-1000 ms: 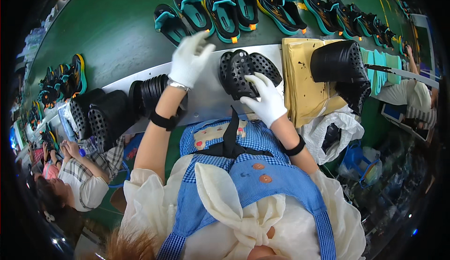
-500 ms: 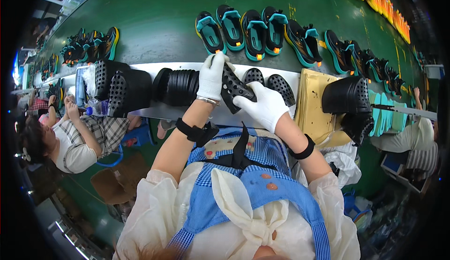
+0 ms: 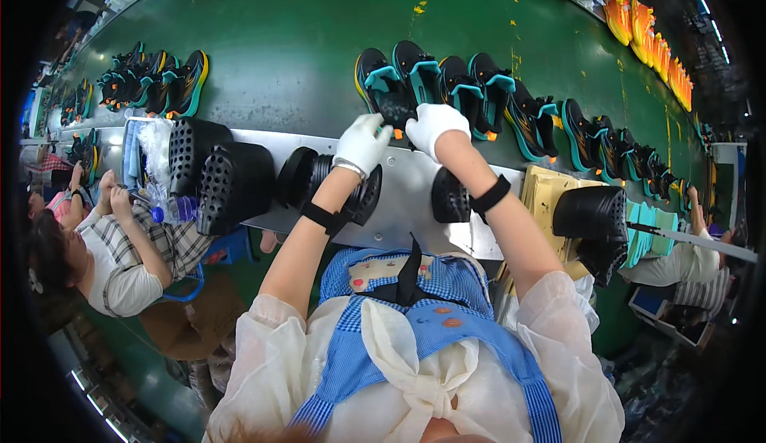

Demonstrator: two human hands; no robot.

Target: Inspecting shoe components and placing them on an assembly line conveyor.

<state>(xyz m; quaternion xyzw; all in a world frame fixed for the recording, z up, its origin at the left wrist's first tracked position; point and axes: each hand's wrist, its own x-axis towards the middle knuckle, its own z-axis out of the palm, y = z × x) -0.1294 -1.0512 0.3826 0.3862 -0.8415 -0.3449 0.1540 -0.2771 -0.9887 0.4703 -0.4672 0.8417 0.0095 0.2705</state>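
One black perforated insert [image 3: 396, 110] shows at a black sneaker's [image 3: 369, 65] heel by the green surface's [image 3: 279, 84] near edge, the left hand [image 3: 363, 144] and right hand [image 3: 436, 130] curling fingers beside it, grip impossible to confirm, where a skewed angle could crumple the teal collar [image 3: 384, 77].

I see a long green counter [image 3: 279, 12]; past its right edge, white strip lights [image 3: 704, 4] glow. Off its near edge I make out a blue plastic stool [image 3: 227, 247] and green floor [image 3: 152, 363].
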